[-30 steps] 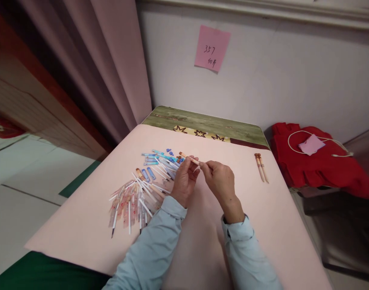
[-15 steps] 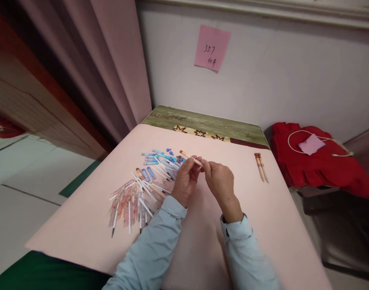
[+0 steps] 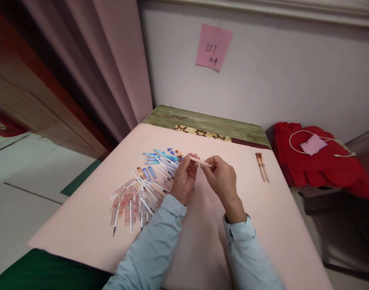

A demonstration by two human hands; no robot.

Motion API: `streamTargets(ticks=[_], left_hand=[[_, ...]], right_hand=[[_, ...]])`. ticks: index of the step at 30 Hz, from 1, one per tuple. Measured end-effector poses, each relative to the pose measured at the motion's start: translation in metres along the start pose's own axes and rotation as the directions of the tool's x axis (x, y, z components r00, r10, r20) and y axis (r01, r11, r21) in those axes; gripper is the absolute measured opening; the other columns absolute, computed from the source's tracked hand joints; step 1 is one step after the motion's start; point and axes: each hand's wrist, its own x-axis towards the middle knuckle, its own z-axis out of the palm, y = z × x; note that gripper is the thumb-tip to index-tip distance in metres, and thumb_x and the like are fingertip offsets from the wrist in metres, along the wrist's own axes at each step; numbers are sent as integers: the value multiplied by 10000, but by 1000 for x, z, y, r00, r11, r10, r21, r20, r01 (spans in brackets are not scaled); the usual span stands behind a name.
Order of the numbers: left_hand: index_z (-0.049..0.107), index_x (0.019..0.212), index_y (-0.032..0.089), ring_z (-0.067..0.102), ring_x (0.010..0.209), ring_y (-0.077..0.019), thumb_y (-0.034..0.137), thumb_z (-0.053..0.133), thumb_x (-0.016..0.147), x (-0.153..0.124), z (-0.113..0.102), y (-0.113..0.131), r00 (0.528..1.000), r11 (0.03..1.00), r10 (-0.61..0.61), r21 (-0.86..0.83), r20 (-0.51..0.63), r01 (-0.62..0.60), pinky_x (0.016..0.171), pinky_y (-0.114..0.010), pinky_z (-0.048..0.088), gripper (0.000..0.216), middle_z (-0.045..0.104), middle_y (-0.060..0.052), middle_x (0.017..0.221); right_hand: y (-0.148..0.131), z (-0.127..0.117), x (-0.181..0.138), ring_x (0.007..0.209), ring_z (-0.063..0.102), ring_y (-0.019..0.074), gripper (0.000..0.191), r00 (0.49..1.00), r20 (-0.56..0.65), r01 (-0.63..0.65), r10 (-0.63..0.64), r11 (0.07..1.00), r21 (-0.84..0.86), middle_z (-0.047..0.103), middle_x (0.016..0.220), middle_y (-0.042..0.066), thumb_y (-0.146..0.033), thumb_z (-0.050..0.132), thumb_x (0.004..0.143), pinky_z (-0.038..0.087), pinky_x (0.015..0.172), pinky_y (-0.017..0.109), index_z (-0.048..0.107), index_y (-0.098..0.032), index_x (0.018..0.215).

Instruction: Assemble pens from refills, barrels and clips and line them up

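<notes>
Head view: the left hand [image 3: 184, 179] pinches a pen [image 3: 199, 161] near its middle, above the table [image 3: 277, 225], seemingly to steady it, while the right hand [image 3: 222, 173] pinches the tip end. Two similar pens [image 3: 260, 166] lie together, apparently set apart from the loose parts [image 3: 130, 215].

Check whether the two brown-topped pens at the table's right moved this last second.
No: the two brown-topped pens keep the same spot relative to the right edge of the pink tabletop.
</notes>
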Motion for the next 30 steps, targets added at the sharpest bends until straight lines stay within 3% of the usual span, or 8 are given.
streamTargets(ticks=[9,15,21,30], left_hand=[[696,900,123,716,813,-106,118,615,894,0,-3,-1,1000,999,-25,-32,15,26,691,-162,575,81,745,-47,871],[697,895,122,712,798,-108,121,632,881,3,-5,-3,1000,999,11,-31,22,-11,750,-196,568,67,743,-42,842],[701,895,136,708,794,-108,130,652,866,2,-4,-3,999,1000,14,-13,34,-14,738,-195,556,58,744,-37,840],[705,906,143,700,777,-104,166,697,844,2,-7,-3,995,1000,-11,-22,102,13,715,-203,558,67,747,-31,858]], right_hand=[[-3,-2,0,578,610,141,509,998,64,-4,5,1000,-20,693,640,22,-536,408,978,330,566,240,687,-223,688],[-2,3,-1,654,635,153,307,997,-35,69,-67,996,64,724,767,-10,-540,631,835,371,599,240,671,-249,922],[-2,4,-1,640,622,150,191,996,-49,80,-77,994,69,719,742,-21,-442,643,843,377,613,244,674,-255,818],[-3,2,-2,589,613,151,481,998,-17,59,-60,997,-51,686,629,35,-550,457,958,323,561,238,680,-218,692]])
